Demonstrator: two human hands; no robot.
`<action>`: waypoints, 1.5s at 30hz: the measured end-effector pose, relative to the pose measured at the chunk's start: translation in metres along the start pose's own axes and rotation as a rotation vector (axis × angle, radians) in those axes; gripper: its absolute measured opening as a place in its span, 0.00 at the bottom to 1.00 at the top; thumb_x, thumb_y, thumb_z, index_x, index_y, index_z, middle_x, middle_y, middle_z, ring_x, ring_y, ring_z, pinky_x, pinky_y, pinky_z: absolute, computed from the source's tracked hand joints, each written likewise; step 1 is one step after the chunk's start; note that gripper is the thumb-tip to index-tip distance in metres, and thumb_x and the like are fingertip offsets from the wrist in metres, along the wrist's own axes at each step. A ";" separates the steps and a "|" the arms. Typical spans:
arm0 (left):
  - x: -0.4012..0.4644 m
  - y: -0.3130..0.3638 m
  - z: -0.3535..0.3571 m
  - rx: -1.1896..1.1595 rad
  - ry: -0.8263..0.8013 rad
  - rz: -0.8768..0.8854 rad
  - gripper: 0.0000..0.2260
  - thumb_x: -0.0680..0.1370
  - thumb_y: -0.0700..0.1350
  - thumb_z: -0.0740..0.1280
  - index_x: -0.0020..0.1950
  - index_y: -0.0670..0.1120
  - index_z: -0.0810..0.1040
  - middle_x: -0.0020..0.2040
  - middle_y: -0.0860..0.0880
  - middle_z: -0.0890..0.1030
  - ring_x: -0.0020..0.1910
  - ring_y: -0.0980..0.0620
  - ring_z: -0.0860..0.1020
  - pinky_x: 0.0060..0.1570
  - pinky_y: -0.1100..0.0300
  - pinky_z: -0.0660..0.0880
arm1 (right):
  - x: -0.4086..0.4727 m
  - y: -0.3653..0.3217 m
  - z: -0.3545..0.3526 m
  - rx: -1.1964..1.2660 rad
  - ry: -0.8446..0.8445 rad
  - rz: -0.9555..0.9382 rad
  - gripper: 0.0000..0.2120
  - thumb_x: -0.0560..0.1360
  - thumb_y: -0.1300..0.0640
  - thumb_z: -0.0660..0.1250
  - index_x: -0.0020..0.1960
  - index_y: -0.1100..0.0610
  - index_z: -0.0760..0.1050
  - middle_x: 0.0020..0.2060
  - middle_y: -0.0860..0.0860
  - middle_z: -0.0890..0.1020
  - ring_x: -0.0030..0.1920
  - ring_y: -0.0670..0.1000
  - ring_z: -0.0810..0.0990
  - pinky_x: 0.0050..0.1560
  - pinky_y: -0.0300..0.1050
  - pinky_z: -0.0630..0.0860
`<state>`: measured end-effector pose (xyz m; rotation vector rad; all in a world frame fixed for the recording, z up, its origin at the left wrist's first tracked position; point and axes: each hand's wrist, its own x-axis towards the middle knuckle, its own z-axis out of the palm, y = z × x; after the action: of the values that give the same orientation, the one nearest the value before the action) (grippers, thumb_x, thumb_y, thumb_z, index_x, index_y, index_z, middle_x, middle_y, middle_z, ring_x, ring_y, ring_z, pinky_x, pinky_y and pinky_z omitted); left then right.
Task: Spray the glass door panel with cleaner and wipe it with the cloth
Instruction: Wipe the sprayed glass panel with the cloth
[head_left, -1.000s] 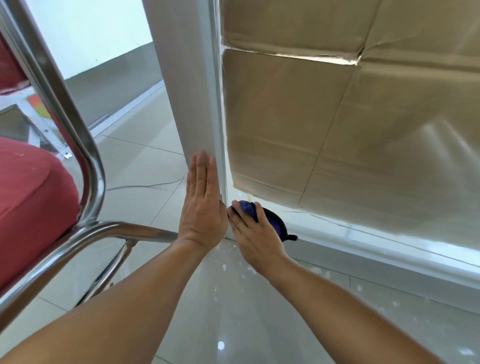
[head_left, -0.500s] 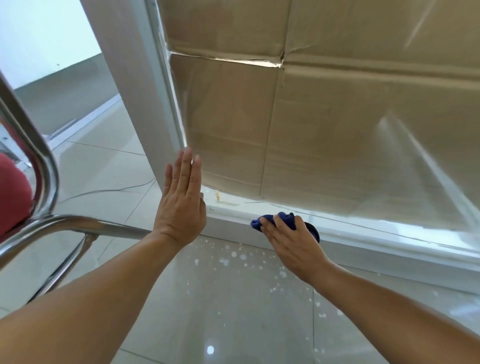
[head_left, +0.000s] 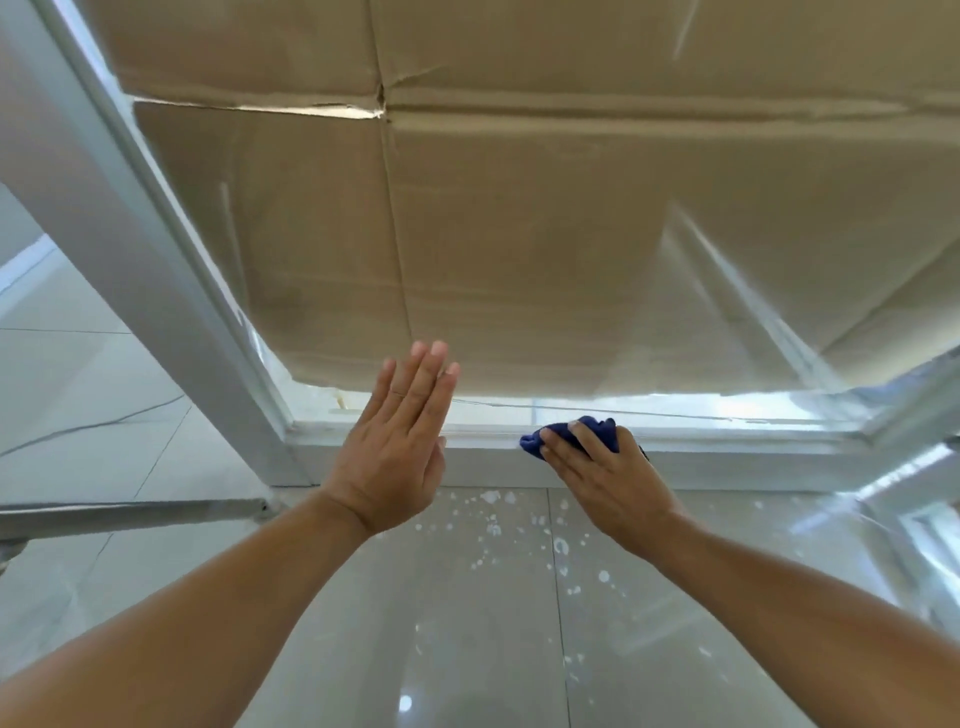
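The glass door panel fills the upper view, with brown cardboard showing behind it. My left hand lies flat with straight fingers against the lower glass, just above the white bottom rail. To its right my right hand presses a bunched dark blue cloth against the bottom edge of the glass where it meets the rail. The fingers lie spread over the cloth. No spray bottle is in view.
The white door frame post slants down at the left. A chrome chair bar crosses low at the left. The glossy tiled floor below the rail carries several white droplets.
My right hand has slid the cloth to the right along the bottom of the glass. My left hand has moved right off the frame post onto the glass. The red chair has left the view.
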<state>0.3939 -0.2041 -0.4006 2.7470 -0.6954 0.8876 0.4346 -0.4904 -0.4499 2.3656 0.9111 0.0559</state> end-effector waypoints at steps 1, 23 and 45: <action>0.004 0.003 0.004 -0.006 -0.013 0.030 0.37 0.74 0.35 0.68 0.78 0.36 0.53 0.79 0.36 0.54 0.79 0.37 0.52 0.76 0.38 0.55 | -0.003 0.005 0.005 0.017 0.013 0.018 0.34 0.82 0.50 0.58 0.83 0.56 0.49 0.83 0.52 0.53 0.77 0.61 0.60 0.64 0.62 0.67; 0.063 0.055 -0.007 -0.164 -0.050 -0.044 0.22 0.74 0.38 0.67 0.68 0.40 0.74 0.71 0.42 0.72 0.50 0.47 0.81 0.44 0.57 0.77 | -0.026 0.016 0.011 0.721 0.272 0.275 0.30 0.71 0.68 0.70 0.72 0.55 0.73 0.64 0.55 0.77 0.58 0.60 0.75 0.55 0.58 0.78; 0.122 0.133 0.044 -0.303 -0.159 0.110 0.20 0.75 0.41 0.69 0.67 0.45 0.74 0.71 0.46 0.70 0.46 0.49 0.82 0.35 0.60 0.75 | -0.112 0.103 0.086 0.456 -0.173 0.643 0.31 0.82 0.62 0.56 0.82 0.49 0.53 0.69 0.61 0.65 0.67 0.62 0.67 0.61 0.56 0.74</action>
<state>0.4391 -0.3794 -0.3616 2.5443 -0.9328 0.5337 0.4316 -0.6658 -0.4457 2.9405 0.0486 -0.1133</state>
